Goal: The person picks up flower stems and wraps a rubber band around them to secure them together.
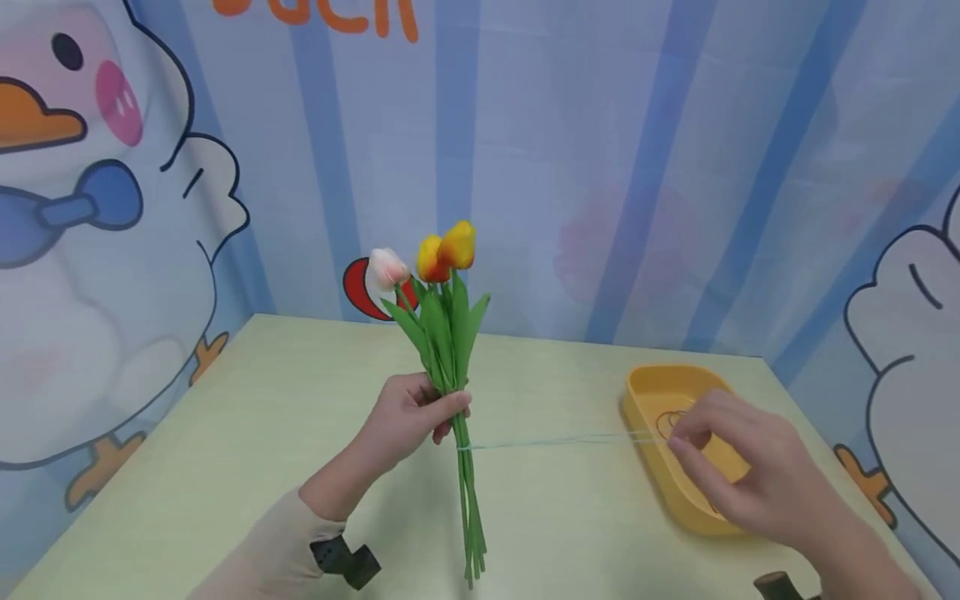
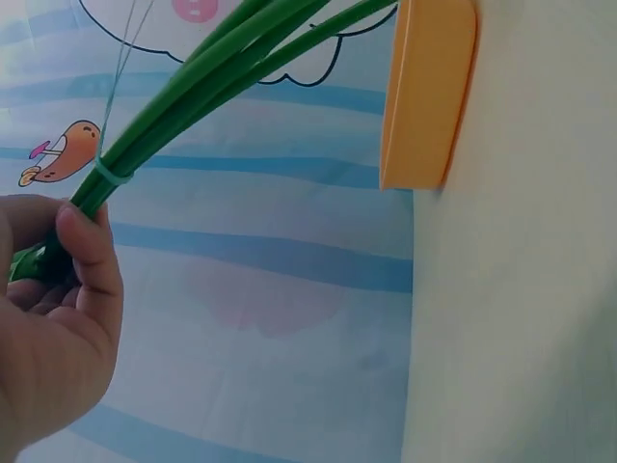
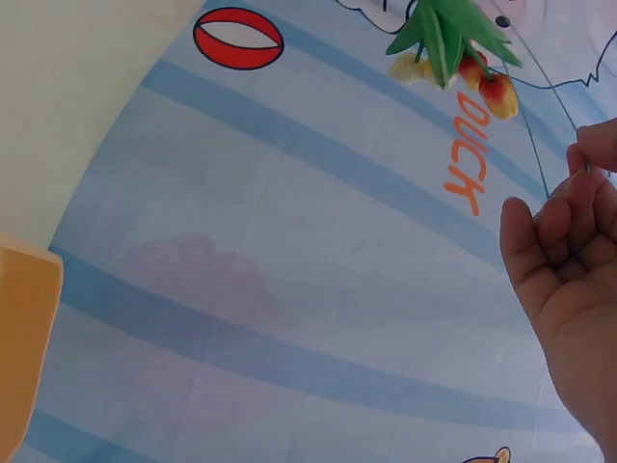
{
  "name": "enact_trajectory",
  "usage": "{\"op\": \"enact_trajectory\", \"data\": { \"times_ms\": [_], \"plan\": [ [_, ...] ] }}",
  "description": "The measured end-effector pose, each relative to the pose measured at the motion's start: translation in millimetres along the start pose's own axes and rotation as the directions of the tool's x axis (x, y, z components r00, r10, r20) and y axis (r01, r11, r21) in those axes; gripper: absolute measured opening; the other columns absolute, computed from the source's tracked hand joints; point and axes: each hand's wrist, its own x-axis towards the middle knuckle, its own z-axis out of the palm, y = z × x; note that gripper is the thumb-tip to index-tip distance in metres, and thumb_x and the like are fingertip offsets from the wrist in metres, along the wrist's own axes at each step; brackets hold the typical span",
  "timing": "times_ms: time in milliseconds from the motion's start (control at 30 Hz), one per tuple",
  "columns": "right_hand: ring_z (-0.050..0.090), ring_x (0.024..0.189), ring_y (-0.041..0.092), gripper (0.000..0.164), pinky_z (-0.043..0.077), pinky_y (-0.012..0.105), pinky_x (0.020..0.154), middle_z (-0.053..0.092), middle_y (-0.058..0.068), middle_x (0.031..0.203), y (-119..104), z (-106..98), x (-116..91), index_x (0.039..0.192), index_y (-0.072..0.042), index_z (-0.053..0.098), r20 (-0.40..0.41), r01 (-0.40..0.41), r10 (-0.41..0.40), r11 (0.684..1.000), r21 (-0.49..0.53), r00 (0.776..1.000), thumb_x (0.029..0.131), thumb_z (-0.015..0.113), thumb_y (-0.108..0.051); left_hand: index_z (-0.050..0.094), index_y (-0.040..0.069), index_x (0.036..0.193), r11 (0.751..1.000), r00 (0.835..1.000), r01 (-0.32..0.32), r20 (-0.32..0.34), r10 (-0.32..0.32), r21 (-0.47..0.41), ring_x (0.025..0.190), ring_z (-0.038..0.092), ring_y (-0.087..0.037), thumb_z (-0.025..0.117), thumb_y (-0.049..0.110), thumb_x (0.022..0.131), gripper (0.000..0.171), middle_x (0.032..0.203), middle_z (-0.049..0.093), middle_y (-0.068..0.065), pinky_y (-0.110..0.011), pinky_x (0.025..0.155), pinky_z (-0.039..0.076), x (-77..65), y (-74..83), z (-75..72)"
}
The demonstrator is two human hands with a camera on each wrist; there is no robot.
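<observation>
My left hand (image 1: 416, 412) grips the green stems of a bunch of tulips (image 1: 447, 333), just under the leaves. The bunch stands nearly upright, its pink and yellow-orange heads at the top and the cut ends pointing down. A thin pale-green rubber band (image 1: 555, 442) loops around the stems a little below that hand; the left wrist view shows the loop (image 2: 112, 174) close to the thumb. From there it stretches taut to the right, where my right hand (image 1: 750, 475) pinches its far end between thumb and forefinger, over the yellow tray.
The yellow tray (image 1: 652, 483) sits on the right side of the pale table (image 1: 300, 400), with thin rubber bands (image 1: 667, 422) inside. Behind the table hangs a blue striped backdrop (image 1: 540, 167) printed with ducks.
</observation>
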Motion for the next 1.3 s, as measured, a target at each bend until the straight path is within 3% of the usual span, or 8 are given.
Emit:
{"op": "enact_trajectory", "data": {
  "times_ms": [200, 433, 567, 633, 767, 933, 1033, 1300],
  "plan": [
    [0.048, 0.072, 0.002, 0.011, 0.042, 0.017, 0.063, 0.056, -0.009, 0.078, 19, 9, -7, 0.087, -0.014, 0.064, 0.001, 0.043, -0.043, 0.999, 0.023, 0.999, 0.096, 0.058, -0.016, 0.062, -0.014, 0.103, 0.984, 0.992, 0.071, 0.116, -0.052, -0.164, 0.056, 0.050, -0.010, 0.060, 0.009, 0.094, 0.024, 0.073, 0.063, 0.001, -0.022, 0.056, 0.046, -6.5, 6.4, -4.5],
    [0.050, 0.071, 0.003, 0.012, 0.041, 0.018, 0.065, 0.057, -0.009, 0.079, 40, 39, -18, 0.087, -0.013, 0.062, -0.022, 0.026, -0.025, 0.999, 0.046, 0.999, 0.097, 0.058, -0.018, 0.054, -0.016, 0.114, 0.914, 0.975, 0.158, 0.204, -0.085, -0.374, 0.055, 0.050, -0.005, 0.054, 0.008, 0.096, 0.030, 0.076, 0.065, 0.003, -0.017, 0.054, 0.044, -11.5, 10.2, -5.6],
    [0.052, 0.070, 0.005, 0.008, 0.043, 0.018, 0.066, 0.059, -0.006, 0.079, 43, 65, -23, 0.087, -0.011, 0.061, -0.013, -0.024, 0.026, 0.992, 0.125, 1.000, 0.092, 0.061, -0.004, 0.054, -0.013, 0.115, 0.880, 0.973, 0.162, 0.223, -0.066, -0.447, 0.053, 0.050, -0.002, 0.052, 0.009, 0.097, 0.028, 0.075, 0.064, 0.004, -0.015, 0.054, 0.044, -12.2, 11.5, -2.7],
    [0.054, 0.072, 0.006, 0.016, 0.047, 0.019, 0.069, 0.059, -0.004, 0.080, 41, 79, -26, 0.087, -0.009, 0.060, 0.030, -0.108, 0.104, 0.967, 0.231, 0.994, 0.088, 0.061, 0.006, 0.055, -0.010, 0.114, 0.862, 0.975, 0.161, 0.215, -0.063, -0.480, 0.053, 0.050, -0.002, 0.051, 0.010, 0.097, 0.026, 0.075, 0.063, 0.004, -0.016, 0.054, 0.043, -11.3, 12.6, -0.3],
    [0.057, 0.078, 0.009, 0.021, 0.052, 0.022, 0.075, 0.060, -0.001, 0.083, 32, 107, -31, 0.089, -0.005, 0.060, 0.146, -0.277, 0.237, 0.860, 0.429, 0.961, 0.086, 0.058, 0.016, 0.056, -0.003, 0.109, 0.832, 0.983, 0.152, 0.168, -0.072, -0.534, 0.053, 0.049, -0.003, 0.050, 0.011, 0.099, 0.018, 0.075, 0.063, 0.003, -0.016, 0.054, 0.042, -7.9, 15.6, 6.4],
    [0.057, 0.077, 0.010, 0.013, 0.054, 0.025, 0.074, 0.060, 0.006, 0.081, 22, 136, -29, 0.090, 0.000, 0.060, 0.181, -0.336, 0.283, 0.772, 0.539, 0.942, 0.090, 0.055, 0.012, 0.056, 0.001, 0.106, 0.793, 0.991, 0.132, 0.088, -0.098, -0.595, 0.054, 0.049, -0.004, 0.048, 0.010, 0.099, 0.013, 0.075, 0.063, 0.003, -0.015, 0.055, 0.043, -3.4, 19.3, 19.0],
    [0.056, 0.077, 0.006, 0.006, 0.052, 0.023, 0.072, 0.061, 0.000, 0.081, 14, 150, -27, 0.091, 0.004, 0.060, 0.223, -0.460, 0.411, 0.676, 0.576, 0.884, 0.093, 0.054, 0.006, 0.056, 0.003, 0.105, 0.764, 0.992, 0.116, 0.035, -0.122, -0.634, 0.054, 0.050, -0.004, 0.049, 0.009, 0.100, 0.011, 0.076, 0.063, 0.002, -0.015, 0.055, 0.045, -0.7, 19.2, 27.5],
    [0.060, 0.079, 0.008, 0.017, 0.046, 0.024, 0.076, 0.064, 0.005, 0.086, -30, 182, -13, 0.095, 0.004, 0.058, 0.322, -0.736, 0.718, 0.381, 0.560, 0.617, 0.096, 0.058, -0.013, 0.060, 0.003, 0.100, 0.718, 0.972, 0.054, -0.127, -0.197, -0.694, 0.052, 0.053, -0.003, 0.052, 0.006, 0.098, 0.009, 0.074, 0.065, 0.002, -0.015, 0.053, 0.047, 9.4, 10.5, 50.2]
  ]
}}
